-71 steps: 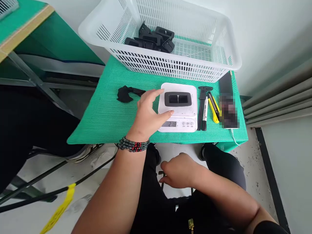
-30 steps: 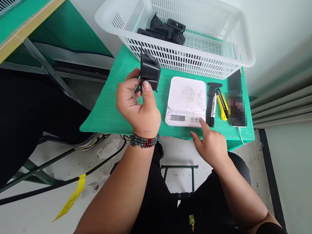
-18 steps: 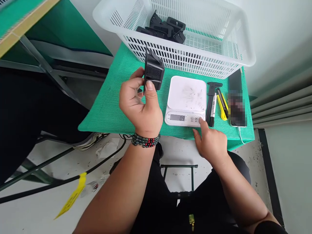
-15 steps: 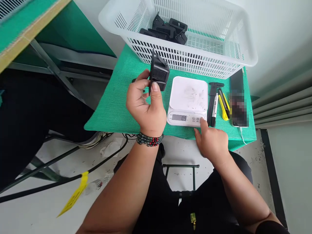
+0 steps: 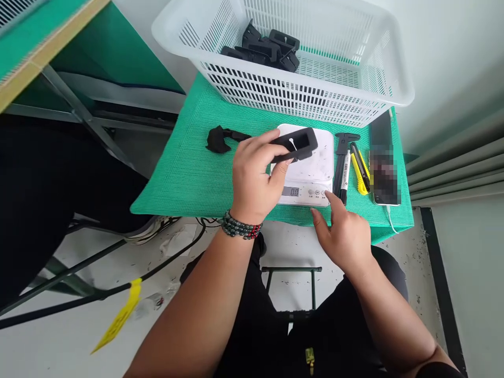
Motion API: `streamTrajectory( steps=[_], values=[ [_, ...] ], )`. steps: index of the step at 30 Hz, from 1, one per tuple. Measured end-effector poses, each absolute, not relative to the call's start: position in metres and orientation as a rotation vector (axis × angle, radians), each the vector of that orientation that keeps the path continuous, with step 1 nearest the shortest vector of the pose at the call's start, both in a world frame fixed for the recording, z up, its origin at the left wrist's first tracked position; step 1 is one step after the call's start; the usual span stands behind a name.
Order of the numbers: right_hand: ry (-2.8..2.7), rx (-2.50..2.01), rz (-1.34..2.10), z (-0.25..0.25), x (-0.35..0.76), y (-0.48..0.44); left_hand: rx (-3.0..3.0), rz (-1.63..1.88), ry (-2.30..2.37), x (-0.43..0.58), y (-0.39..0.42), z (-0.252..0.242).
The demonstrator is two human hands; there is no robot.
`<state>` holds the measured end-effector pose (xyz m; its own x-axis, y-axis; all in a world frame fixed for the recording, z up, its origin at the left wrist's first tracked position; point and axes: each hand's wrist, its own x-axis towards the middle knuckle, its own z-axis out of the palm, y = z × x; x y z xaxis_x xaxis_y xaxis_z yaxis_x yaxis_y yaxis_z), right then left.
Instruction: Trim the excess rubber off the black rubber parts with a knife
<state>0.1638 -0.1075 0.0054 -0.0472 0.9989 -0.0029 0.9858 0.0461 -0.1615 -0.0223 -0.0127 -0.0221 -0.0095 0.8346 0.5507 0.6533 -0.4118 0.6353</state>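
My left hand is closed around a hollow black plastic part with a rectangular opening. It holds the part tilted above the white plate of the digital scale; whether they touch I cannot tell. The display reads 0.0, partly beside my left hand. My right hand is at the scale's front right corner, index finger stretched toward the rightmost button and thumb apart, with nothing held. Left of the scale, a dark crumpled-looking object with a band lies on the green cloth.
A white plastic basket with several black parts stands at the back. Right of the scale lie a black caliper, a marker, a yellow utility knife and a phone on a cable. Another person's dark-clothed leg is at left.
My left hand has turned the black part and moved it right, over the scale. The display went from 0.9 to 0.0. My right index finger has drawn slightly back from the button.
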Motion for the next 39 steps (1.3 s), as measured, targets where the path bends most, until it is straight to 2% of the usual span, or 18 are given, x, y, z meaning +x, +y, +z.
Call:
streamTrajectory(
  steps=[5,9,14,22,27,39],
  values=[
    [-2.234,-1.495,0.105,0.001,0.158,-0.121,2.127,1.233,1.636,-0.016,-0.011,-0.026],
    [-2.247,-1.143,0.209,0.0,0.149,-0.126,2.187,1.107,1.638,-0.012,-0.012,-0.023],
    [-2.282,-1.16,0.288,-0.002,0.149,-0.125,2.253,1.188,1.412,-0.016,-0.015,-0.015],
    [-2.342,-1.126,0.397,-0.007,0.151,-0.127,1.949,1.721,1.438,-0.018,-0.013,-0.02],
    [-2.333,-1.093,0.415,-0.006,0.149,-0.128,1.81,1.654,1.644,-0.02,-0.013,-0.025],
    [-2.366,-1.039,0.422,-0.006,0.149,-0.129,1.756,1.668,1.593,-0.02,-0.013,-0.027]
  ],
)
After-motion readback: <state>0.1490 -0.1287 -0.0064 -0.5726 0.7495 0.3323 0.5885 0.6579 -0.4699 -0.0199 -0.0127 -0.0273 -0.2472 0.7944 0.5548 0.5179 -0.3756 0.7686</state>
